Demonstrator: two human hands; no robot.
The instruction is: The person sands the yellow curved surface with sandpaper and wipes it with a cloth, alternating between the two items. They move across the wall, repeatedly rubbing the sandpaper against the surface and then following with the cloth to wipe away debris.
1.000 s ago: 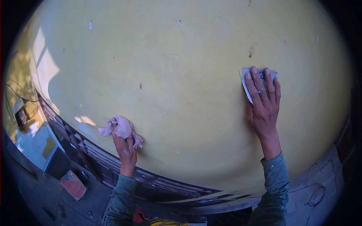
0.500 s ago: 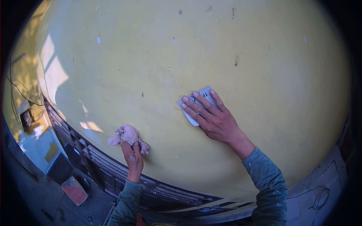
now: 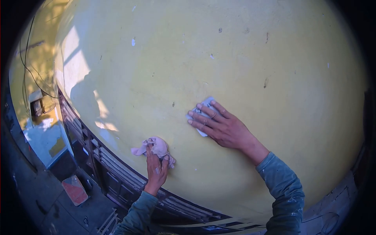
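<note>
A yellow painted wall (image 3: 188, 70) fills most of the view, marked with small dark pits and white specks. My right hand (image 3: 229, 127) presses a pale sheet of sandpaper (image 3: 198, 129) against it, fingers laid across the printed back. The sheet's abrasive face is hidden. Lower and to the left, my left hand (image 3: 156, 170) grips a crumpled pale pink rag (image 3: 159, 146) by its underside. The rag bunches up above the fingers and appears to rest on the wall. Both arms wear blue-green sleeves.
A dark slatted metal grille (image 3: 107, 162) runs along the wall's lower left edge. On the floor at left lies a red and grey board (image 3: 75, 190). Cables (image 3: 25, 64) hang at the far left, and sunlit patches (image 3: 76, 58) fall on the wall.
The view has shifted left, so wall marks appear farther right. My right hand with the sandpaper has slid left along the wall. The rag stays in my left hand.
</note>
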